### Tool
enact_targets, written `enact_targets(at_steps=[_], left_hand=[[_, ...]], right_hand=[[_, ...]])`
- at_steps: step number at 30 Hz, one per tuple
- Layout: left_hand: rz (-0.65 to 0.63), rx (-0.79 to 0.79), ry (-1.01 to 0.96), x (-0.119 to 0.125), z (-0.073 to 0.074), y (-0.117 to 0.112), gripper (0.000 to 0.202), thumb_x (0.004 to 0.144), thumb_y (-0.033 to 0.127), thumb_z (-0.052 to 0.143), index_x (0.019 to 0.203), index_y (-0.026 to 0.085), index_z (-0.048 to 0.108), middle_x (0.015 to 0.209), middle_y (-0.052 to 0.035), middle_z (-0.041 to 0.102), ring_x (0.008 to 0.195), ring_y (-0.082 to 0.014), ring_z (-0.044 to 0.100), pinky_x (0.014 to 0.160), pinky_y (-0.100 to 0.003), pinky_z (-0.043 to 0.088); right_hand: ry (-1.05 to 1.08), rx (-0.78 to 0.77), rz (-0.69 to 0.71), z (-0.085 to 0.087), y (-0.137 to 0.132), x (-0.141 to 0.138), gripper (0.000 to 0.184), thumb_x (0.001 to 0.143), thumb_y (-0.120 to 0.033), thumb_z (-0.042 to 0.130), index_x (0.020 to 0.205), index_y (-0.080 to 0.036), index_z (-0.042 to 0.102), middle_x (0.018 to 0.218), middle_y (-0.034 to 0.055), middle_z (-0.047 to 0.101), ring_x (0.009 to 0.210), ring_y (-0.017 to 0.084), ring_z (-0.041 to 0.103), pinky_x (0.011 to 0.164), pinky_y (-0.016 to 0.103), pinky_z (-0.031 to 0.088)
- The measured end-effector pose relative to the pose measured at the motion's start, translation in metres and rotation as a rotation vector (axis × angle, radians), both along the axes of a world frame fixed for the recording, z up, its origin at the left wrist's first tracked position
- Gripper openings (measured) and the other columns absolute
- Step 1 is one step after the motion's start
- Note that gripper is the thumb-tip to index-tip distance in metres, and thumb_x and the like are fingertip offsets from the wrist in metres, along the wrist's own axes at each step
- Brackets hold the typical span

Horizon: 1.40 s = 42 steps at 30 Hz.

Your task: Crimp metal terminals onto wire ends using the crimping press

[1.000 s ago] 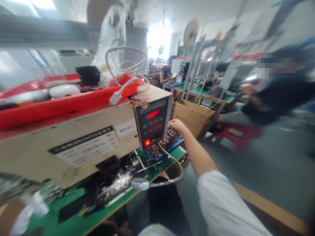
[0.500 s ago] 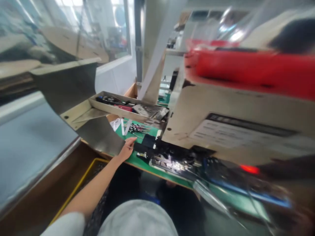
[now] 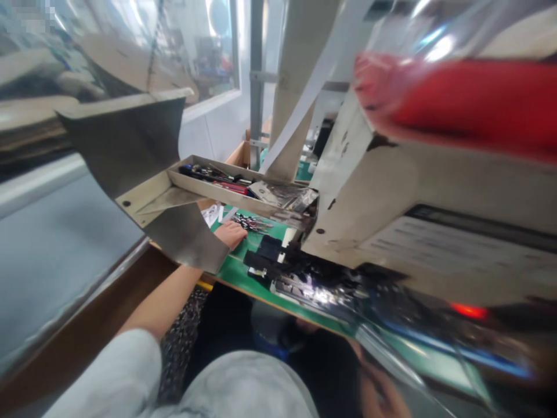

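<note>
My left hand [image 3: 231, 234] rests low over the green mat [image 3: 243, 268], back upward and fingers curled together. It is beside a bundle of small dark-and-silver wire-like parts [image 3: 253, 224]; whatever the fingers hold is hidden. To its right sits a black machine mechanism [image 3: 266, 255] with a brightly lit metal section [image 3: 319, 295]. Skin that looks like part of my right hand [image 3: 383, 390] shows blurred at the bottom, below the table edge; its fingers cannot be made out.
A metal tray [image 3: 243, 200] of tools and small bags juts out above my left hand. A curved metal sheet [image 3: 185, 235] stands by my left wrist. The large beige machine body [image 3: 365, 215] fills the right, with a red thing [image 3: 456, 104] above it. A white strip [image 3: 300, 110] slants down behind.
My left hand has gone from the mat's front edge farther back, to the wire-like parts. The view has shifted slightly, and blurred skin now shows at the bottom right of my body.
</note>
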<state>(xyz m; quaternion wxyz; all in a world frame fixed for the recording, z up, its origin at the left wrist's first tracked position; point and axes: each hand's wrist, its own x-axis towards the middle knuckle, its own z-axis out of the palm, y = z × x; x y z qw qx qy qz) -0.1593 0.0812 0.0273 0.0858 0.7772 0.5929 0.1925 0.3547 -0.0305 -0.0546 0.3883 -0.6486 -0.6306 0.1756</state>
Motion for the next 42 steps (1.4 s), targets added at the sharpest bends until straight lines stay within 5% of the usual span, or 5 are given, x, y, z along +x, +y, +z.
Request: enact_targets(at_steps=[8,17,27,32,42], left_hand=[[0.090,-0.167,-0.263,0.029,-0.016,-0.084,0.024,0.093,0.024,0.045,0.100,0.015,0.065,0.097,-0.0070,0.066,0.093,-0.0189,0.058,0.090,-0.031,0.044],[0.185,-0.498,-0.698,0.104,-0.026,-0.157,0.043,0.096,0.047,0.041,0.100,0.013,0.067,0.063,0.0009,0.057,0.051,-0.0098,0.052,0.049,-0.020,0.043],[0.247,-0.626,-1.202,0.189,-0.023,-0.146,0.038,0.089,0.046,0.056,0.105,0.014,0.070,0.078,-0.0051,0.070,0.065,-0.0152,0.065,0.062,-0.027,0.056],[0.226,-0.412,-1.115,0.215,-0.008,-0.130,0.031,0.088,0.042,0.060,0.101,0.018,0.075,0.107,-0.0091,0.074,0.104,-0.0246,0.067,0.097,-0.040,0.052],[0.057,-0.203,-0.736,0.236,0.017,-0.105,0.024,0.091,0.030,0.055,0.100,0.020,0.075,0.101,-0.0054,0.075,0.096,-0.0208,0.069,0.095,-0.036,0.053]], right_hand=[[0.358,-0.192,0.558,-0.011,-0.001,-0.120,0.017,0.084,-0.033,0.060,0.085,-0.024,0.074,0.071,0.0044,0.069,0.063,0.022,0.066,0.060,0.035,0.056],[1.030,-0.656,0.727,0.025,-0.002,-0.214,0.045,0.078,-0.039,0.073,0.119,-0.024,0.062,0.075,-0.0004,0.060,0.056,0.010,0.053,0.041,0.018,0.038],[0.632,-0.226,0.457,0.043,-0.006,-0.176,0.012,0.086,-0.030,0.065,0.088,-0.022,0.073,0.070,0.0015,0.064,0.061,0.015,0.058,0.059,0.028,0.047],[0.470,0.050,0.427,0.057,-0.006,-0.149,0.012,0.085,-0.023,0.064,0.091,-0.026,0.075,0.062,-0.0009,0.057,0.055,0.014,0.050,0.054,0.028,0.041],[0.441,0.120,0.295,0.080,0.021,-0.136,0.019,0.087,-0.027,0.063,0.101,-0.027,0.076,0.089,0.0033,0.075,0.082,0.022,0.069,0.080,0.038,0.055]])
